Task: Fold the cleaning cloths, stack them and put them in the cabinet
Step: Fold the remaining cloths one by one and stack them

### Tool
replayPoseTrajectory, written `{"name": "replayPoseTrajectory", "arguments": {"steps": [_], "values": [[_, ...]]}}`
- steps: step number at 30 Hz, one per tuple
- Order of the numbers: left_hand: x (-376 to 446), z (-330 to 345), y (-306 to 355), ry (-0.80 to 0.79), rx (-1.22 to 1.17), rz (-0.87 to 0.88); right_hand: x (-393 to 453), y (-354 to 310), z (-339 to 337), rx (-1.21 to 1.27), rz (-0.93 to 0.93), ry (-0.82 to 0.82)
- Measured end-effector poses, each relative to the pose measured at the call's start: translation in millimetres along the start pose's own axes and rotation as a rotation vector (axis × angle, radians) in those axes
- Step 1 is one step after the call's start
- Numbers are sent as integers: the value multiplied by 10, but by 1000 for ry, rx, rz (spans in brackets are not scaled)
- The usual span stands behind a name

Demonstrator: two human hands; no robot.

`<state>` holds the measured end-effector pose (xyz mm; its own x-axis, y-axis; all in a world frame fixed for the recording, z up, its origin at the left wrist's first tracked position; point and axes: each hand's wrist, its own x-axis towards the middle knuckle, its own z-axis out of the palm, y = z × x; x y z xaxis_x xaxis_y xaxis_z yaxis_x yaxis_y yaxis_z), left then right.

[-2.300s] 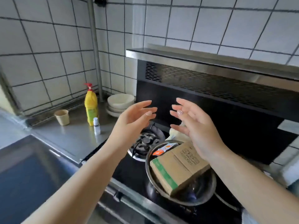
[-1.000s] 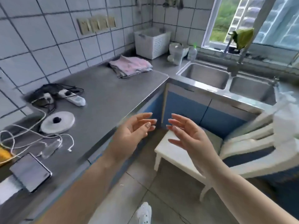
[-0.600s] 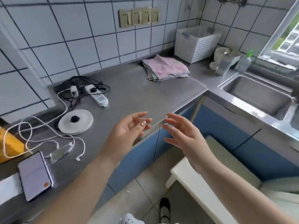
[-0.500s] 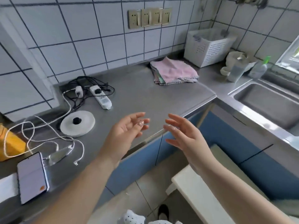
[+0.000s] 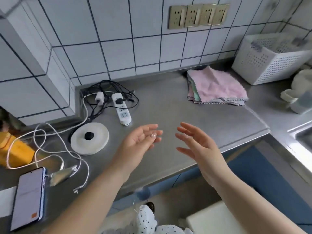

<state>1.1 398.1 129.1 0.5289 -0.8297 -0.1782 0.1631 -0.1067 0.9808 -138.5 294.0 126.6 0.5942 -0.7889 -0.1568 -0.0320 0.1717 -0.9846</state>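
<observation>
Hovering above the front part of the stainless-steel worktop (image 5: pixel 168 105), the left hand (image 5: pixel 138 142) and the right hand (image 5: pixel 199 146) face each other palm to palm with a gap between them — both have relaxed, spread fingers and hold nothing, and neither touches the surface. The cleaning cloths (image 5: pixel 216 86) lie as a loose pile toward the worktop's back edge, near its right corner, a pink one on top with green and grey edges showing beneath; they sit just beside a white perforated basket (image 5: pixel 270 59) that stands further right against the tiled wall, well apart from both hands. Along the back edge to the left, a white power strip (image 5: pixel 123 110) lies with a black plug in it and a tangle of black cables (image 5: pixel 109 90) behind it, next to a white charger block (image 5: pixel 99 98). Nearer the front, left of the left hand, a round white lid with a black knob (image 5: pixel 89 138) lies flat. A white cable (image 5: pixel 50 149) loops across the left end of the worktop, past a yellow object (image 5: pixel 15 154) — blurred, so I cannot tell what it is — and a phone (image 5: pixel 27 198) lies face up near the front left corner. Four wall sockets (image 5: pixel 198 16) sit in a row on the tiles above the cloths. Blue cabinet fronts (image 5: pixel 263 179) show under the worktop's front edge, and the rim of a sink (image 5: pixel 302 132) shows at the far right.
</observation>
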Motion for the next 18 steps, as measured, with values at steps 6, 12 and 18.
{"name": "replayPoseTrajectory", "arguments": {"steps": [6,12,18], "values": [[607,71,51,-54,8,30,467,-117,-80,-9,-31,33],[997,232,53,-92,8,7,798,-185,-280,-47,-12,61],[1417,550,43,-88,-2,-15,1197,-190,-698,-59,33,67]]}}
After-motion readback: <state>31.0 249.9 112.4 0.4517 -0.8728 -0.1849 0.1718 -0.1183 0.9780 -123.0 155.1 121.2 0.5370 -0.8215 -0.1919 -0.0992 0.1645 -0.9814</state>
